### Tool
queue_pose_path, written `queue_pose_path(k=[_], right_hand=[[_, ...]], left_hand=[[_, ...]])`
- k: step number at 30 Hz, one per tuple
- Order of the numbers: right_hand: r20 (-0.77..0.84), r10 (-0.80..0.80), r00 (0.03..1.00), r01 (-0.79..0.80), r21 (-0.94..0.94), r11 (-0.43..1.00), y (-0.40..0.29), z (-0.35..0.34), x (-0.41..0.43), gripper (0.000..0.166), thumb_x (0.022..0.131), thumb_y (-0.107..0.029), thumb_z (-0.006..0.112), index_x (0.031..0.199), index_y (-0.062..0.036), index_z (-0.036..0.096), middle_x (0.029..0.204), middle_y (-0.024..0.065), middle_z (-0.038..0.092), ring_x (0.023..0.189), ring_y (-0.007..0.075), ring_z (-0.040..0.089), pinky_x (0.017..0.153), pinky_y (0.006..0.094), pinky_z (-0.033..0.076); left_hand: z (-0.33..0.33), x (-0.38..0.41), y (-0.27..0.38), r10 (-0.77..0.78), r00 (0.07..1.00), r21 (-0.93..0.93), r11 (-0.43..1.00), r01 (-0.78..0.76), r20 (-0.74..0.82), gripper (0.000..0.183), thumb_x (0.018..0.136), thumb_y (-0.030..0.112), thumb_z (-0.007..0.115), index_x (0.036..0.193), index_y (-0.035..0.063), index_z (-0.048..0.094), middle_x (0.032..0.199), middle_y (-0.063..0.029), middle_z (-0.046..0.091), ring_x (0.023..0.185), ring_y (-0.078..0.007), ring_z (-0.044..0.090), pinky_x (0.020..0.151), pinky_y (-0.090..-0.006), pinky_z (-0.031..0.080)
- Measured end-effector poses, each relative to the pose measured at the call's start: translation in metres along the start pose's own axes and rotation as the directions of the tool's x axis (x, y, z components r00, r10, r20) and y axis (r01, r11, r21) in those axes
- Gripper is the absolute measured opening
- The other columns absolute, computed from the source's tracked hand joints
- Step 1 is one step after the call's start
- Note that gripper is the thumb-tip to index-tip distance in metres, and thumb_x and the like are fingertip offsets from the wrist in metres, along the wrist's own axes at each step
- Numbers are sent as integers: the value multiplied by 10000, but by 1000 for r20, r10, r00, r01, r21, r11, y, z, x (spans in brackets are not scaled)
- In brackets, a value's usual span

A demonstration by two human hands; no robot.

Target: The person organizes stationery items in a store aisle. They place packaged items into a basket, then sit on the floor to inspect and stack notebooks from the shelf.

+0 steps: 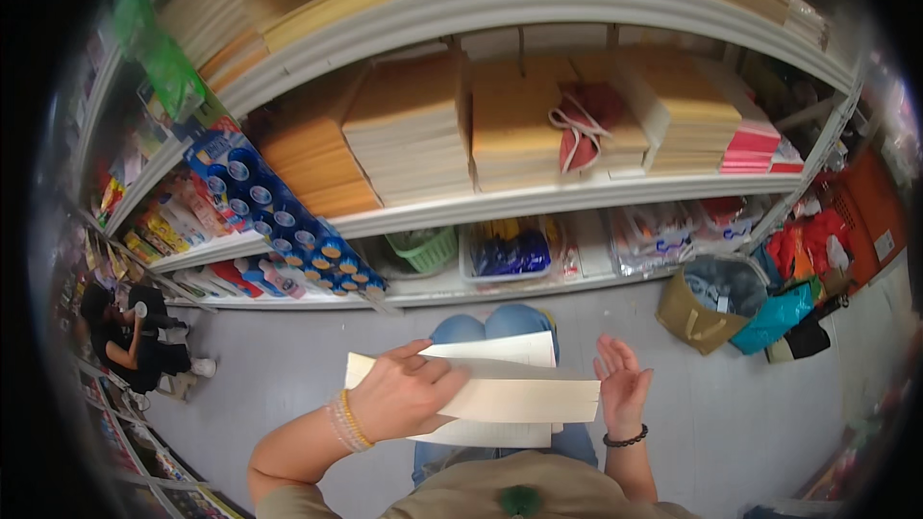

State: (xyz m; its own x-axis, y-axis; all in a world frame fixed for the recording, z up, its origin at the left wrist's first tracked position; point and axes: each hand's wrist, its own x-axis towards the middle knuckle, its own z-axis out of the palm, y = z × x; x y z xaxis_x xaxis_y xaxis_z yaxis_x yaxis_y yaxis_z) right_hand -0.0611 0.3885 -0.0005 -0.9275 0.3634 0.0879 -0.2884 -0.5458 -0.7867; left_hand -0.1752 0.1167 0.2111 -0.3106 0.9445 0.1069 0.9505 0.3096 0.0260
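Observation:
Over my lap lies a small stack of lined white paper sheets (505,436), with a cream paper sheet (533,401) bent or folded across the top. My left hand (411,389), slightly blurred, grips the left part of the cream sheet from above; its thumb is hidden. A pale yellow corner of paper (357,369) sticks out behind that hand. At the right end of the cream sheet, my right hand (624,382) is raised palm up with its fingers apart, holding nothing. Whether its edge touches the paper cannot be told. My knees in blue jeans (490,324) support the papers.
A white metal shelf (433,213) ahead bears tall paper stacks (411,137) and a red cloth item with white straps (588,126). Lower down are a green basket (425,249) and a plastic bin (508,252). Bags (710,303) stand right; a seated person (130,339) is at left.

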Motion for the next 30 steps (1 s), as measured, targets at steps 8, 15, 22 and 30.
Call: queue_pose_path(k=[8,15,22,30], right_hand=[[321,64,945,-217,468,857,32,66,49,758,882,-694,340,1430,-170,331,1423,-13,392,1314,197,353,1088,427,269],[333,15,943,-125,312,942,20,77,46,1123,697,-847,428,1459,-50,212,1495,47,282,1366,228,265,1113,427,220],[351,-51,935,153,-272,950,-1,98,29,722,831,-259,692,1363,44,310,1321,134,462,1206,209,440,1011,362,355],[368,-74,927,193,-299,935,-148,152,121,615,844,-241,693,1309,32,397,1233,108,536,1137,171,502,970,334,409]], left_hand=[[-50,4,-17,-347,898,-432,877,210,-269,619,609,346,862,1033,-15,591,830,-151,647,733,-254,661,663,-301,524],[-24,-5,-28,-663,731,-868,449,211,-165,610,670,290,846,1102,-11,539,976,-111,646,873,-153,624,767,-284,504],[-8,-7,-33,-675,737,-911,325,255,-35,592,696,256,830,1116,-33,530,997,-104,632,898,-146,608,812,-289,499],[-73,64,-55,-702,709,-998,44,-50,-66,566,812,209,730,1209,-74,443,1114,-161,586,970,-179,609,845,-308,519]])
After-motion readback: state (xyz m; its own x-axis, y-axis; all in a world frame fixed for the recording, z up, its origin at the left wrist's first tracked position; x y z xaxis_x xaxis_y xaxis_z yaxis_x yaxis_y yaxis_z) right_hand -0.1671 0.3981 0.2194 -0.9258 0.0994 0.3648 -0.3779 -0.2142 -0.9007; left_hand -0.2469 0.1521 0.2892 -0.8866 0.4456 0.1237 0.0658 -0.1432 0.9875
